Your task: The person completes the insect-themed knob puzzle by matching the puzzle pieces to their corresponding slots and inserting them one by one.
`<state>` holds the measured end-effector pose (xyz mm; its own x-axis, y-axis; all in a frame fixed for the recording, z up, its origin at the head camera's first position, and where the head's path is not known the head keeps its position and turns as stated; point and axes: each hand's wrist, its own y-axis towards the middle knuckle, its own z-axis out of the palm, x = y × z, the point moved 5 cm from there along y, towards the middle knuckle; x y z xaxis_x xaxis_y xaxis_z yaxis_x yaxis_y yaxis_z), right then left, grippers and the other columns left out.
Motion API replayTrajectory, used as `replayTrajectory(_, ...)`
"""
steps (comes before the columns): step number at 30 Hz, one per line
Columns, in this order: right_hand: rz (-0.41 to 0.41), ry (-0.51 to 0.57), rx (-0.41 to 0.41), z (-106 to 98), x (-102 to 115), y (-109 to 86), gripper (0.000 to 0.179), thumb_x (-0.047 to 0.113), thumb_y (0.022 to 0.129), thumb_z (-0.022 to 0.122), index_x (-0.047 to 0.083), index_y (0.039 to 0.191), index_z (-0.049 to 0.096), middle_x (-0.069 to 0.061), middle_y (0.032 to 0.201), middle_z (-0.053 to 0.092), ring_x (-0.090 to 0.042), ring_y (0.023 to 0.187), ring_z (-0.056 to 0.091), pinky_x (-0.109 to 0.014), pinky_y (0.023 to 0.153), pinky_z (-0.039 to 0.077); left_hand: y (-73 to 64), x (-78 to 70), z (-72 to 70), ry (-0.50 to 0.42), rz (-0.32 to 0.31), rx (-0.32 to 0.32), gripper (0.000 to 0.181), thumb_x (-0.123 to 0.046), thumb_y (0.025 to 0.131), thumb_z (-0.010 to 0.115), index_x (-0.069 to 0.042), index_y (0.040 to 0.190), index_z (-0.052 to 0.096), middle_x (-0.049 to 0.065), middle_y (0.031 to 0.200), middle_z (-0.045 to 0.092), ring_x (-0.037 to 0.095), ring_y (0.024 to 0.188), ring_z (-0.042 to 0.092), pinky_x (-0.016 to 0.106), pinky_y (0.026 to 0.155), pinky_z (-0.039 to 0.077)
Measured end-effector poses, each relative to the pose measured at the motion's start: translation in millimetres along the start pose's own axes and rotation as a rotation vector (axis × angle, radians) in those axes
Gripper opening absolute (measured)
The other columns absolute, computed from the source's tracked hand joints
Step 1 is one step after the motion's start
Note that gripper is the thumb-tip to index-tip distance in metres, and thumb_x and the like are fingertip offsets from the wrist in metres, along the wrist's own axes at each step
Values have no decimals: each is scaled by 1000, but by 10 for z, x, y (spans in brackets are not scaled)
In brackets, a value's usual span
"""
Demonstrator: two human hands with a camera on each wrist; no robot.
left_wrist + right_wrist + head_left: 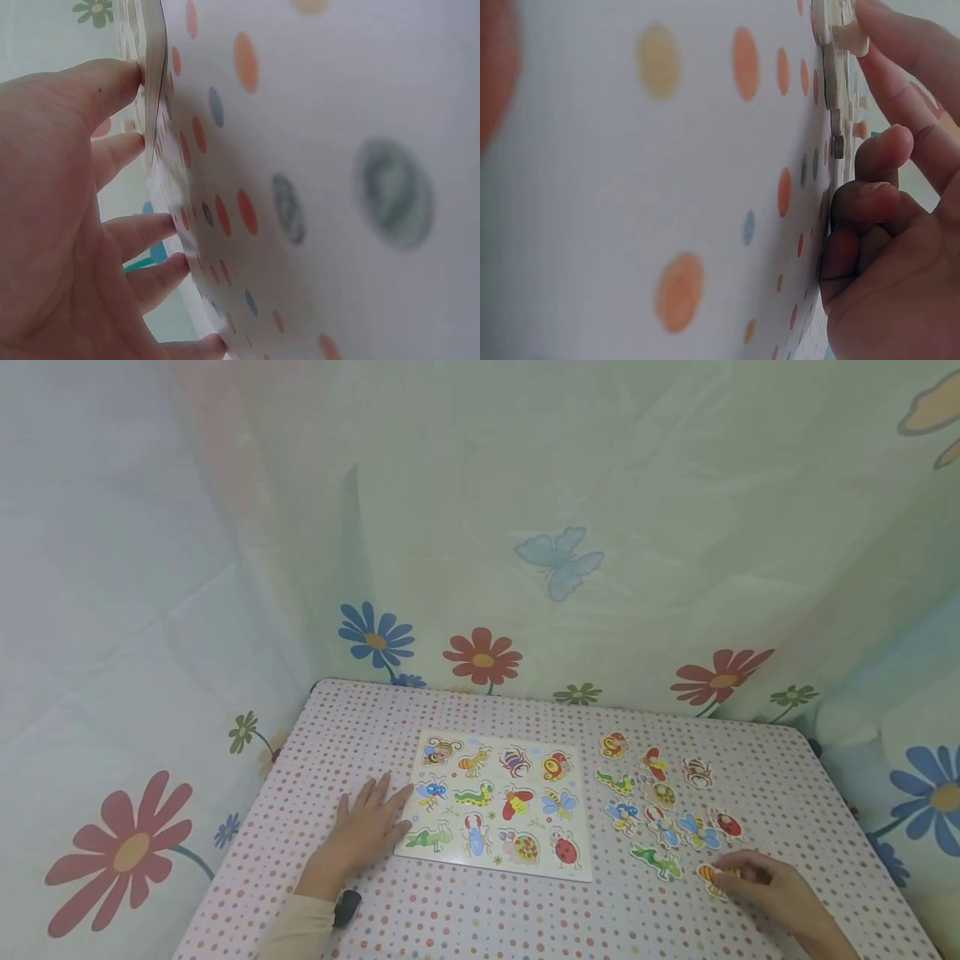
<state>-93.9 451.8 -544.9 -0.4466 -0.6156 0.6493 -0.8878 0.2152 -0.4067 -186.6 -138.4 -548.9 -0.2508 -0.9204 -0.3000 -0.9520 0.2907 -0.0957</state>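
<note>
A puzzle board [506, 864] printed with colourful insects lies on the dotted tabletop. My left hand [363, 835] rests flat with fingers spread, thumb and index finger touching the board's left edge; the left wrist view has these fingers [116, 161] against its side. Lower right, my right hand [772, 893] pinches an orange-and-yellow striped insect puzzle piece [707, 877], partly covered by the fingers. Close up in the right wrist view, thumb and index finger grip the piece's small pale knob [853, 37], while the other fingers curl in near the table.
Several loose insect pieces lie right of the board, among them a green grasshopper [657, 862], a ladybug [727, 824], a dark striped beetle [697, 772] and a green caterpillar [615, 782]. Behind the table [480, 927] hangs a flower-printed curtain [450, 510].
</note>
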Motion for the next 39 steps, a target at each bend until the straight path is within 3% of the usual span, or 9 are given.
replayTrajectory(21,1,-47,-51,23,16,24,55,50,81,80,1,102,72,-2,75,49,-19,68,44,-29,55,36,5,-6,-1,-1,7,-2,59,-45,102,54,-26,156,38,16,164,21,42,149,15,73,112,8)
replayTrajectory(27,-24,-55,-55,22,51,6,52,45,84,79,-2,104,71,-3,74,51,-18,65,45,-28,53,38,-2,-2,11,-14,-2,9,59,-44,102,54,-25,156,38,16,164,20,41,149,13,73,112,6)
replayTrajectory(33,-14,-62,-62,36,121,2,62,51,86,76,-5,112,68,-4,81,56,-19,71,48,-29,56,42,-9,-4,5,-22,-3,10,59,-44,102,54,-25,156,38,16,164,19,41,149,13,73,112,6)
replayTrajectory(39,-115,-115,-69,95,325,13,57,45,89,75,-6,114,67,-5,86,60,-18,73,52,-28,58,46,-12,-10,-5,-26,3,6,59,-44,102,54,-25,156,38,16,164,20,42,149,13,73,112,6)
